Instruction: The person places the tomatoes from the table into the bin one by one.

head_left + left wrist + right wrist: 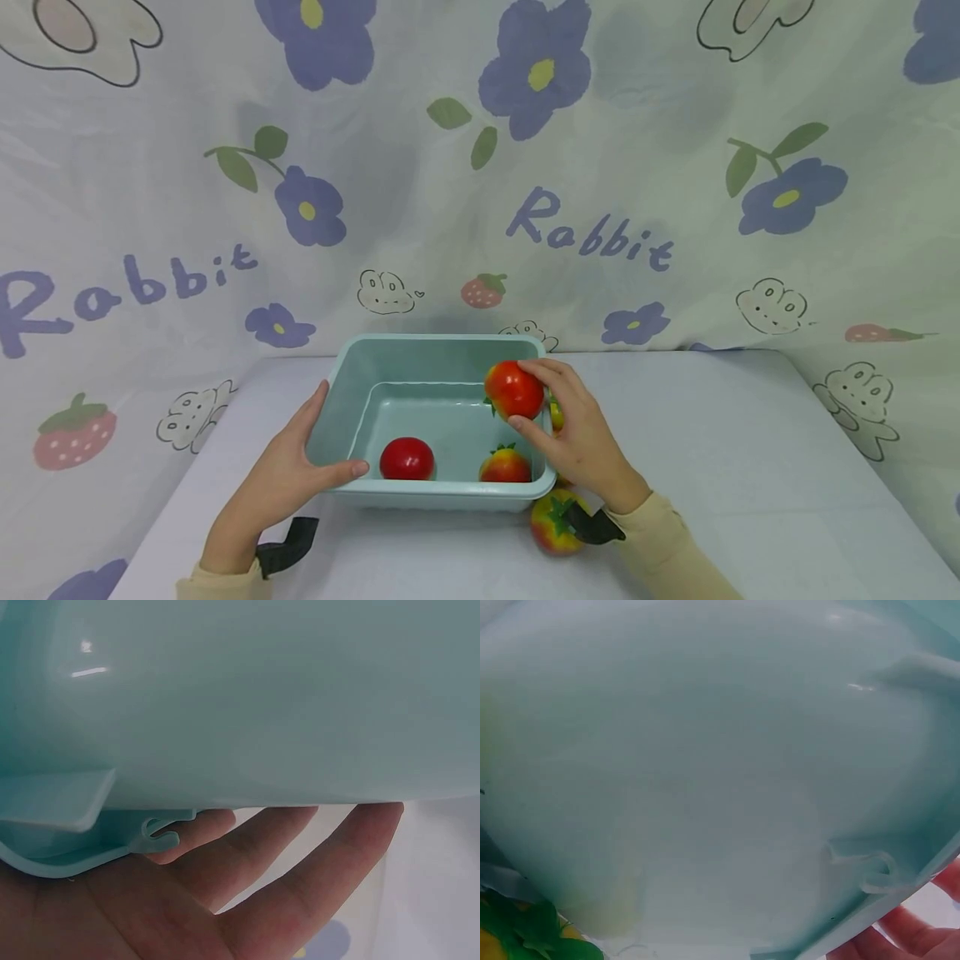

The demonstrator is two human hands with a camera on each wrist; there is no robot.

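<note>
A pale green plastic basin (442,492) stands on the table. My left hand (288,467) grips its left side, thumb over the front rim and fingers along the outer wall, as the left wrist view also shows. Over the basin's right side, my right hand (577,433) holds a red tomato (510,390) between fingers and thumb. Inside the basin, a plain red tomato (407,458) lies at the front left. A red-and-yellow tomato (506,467) with a green calyx lies at the front right, partly hidden by the rim.
Outside the basin's front right corner sits a yellow-red tomato (555,525), partly behind the right wrist's black strap (592,525). Another yellowish tomato (557,414) shows between basin and right hand, mostly hidden. A patterned cloth (450,208) hangs behind the white tabletop (735,467).
</note>
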